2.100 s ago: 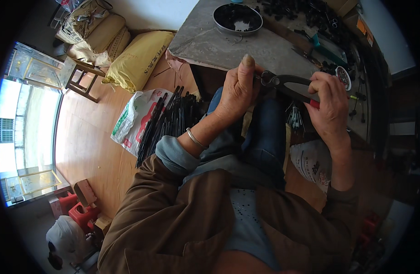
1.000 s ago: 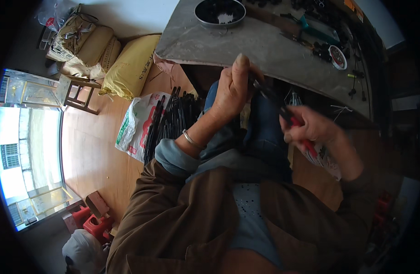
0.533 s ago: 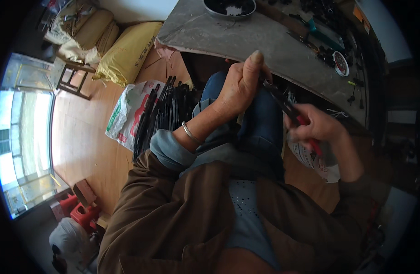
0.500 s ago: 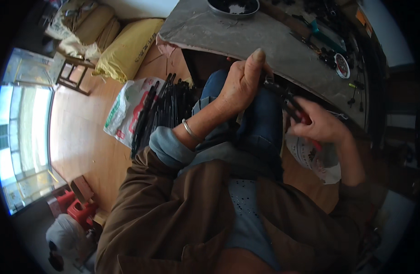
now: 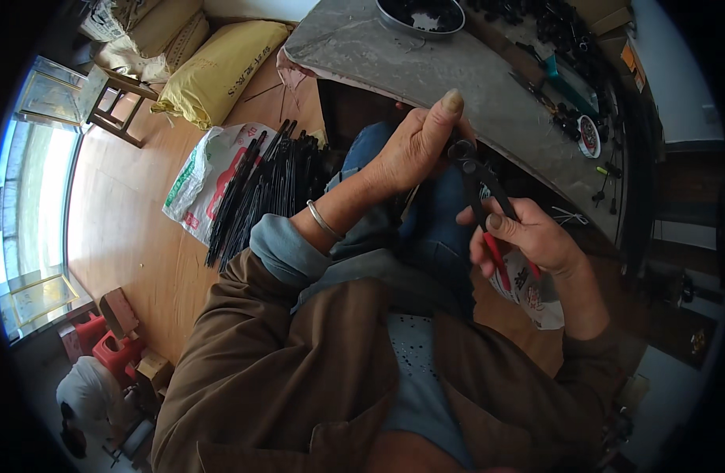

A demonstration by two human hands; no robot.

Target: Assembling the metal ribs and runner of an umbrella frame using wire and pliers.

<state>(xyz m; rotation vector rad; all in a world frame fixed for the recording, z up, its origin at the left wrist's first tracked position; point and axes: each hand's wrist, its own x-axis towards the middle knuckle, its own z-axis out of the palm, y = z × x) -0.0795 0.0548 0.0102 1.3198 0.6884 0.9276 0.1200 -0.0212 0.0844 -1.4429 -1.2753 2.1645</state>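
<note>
Head view. Pliers (image 5: 480, 201) lie between the two hands, over the lap. Long axis runs from the dark head, up and left, down to the red handles, lower right. Head sits just beside the left thumb tip; handles sit inside the right palm.

Left hand (image 5: 410, 146): raised, fingers curled shut, thumb extended upward. It seems to pinch something thin at the plier head, but the piece is too small to tell. This hand is the nearer one to the plier head.

Right hand (image 5: 528, 236): closed around the red handles, thumb laid along the near handle. Plier head looks nearly shut.

Bundle of black rods (image 5: 268, 185) lies on a printed sack (image 5: 193, 185) on the floor, left of the knees, well apart from both hands. Grey surface (image 5: 425, 71) lies just beyond the hands.
</note>
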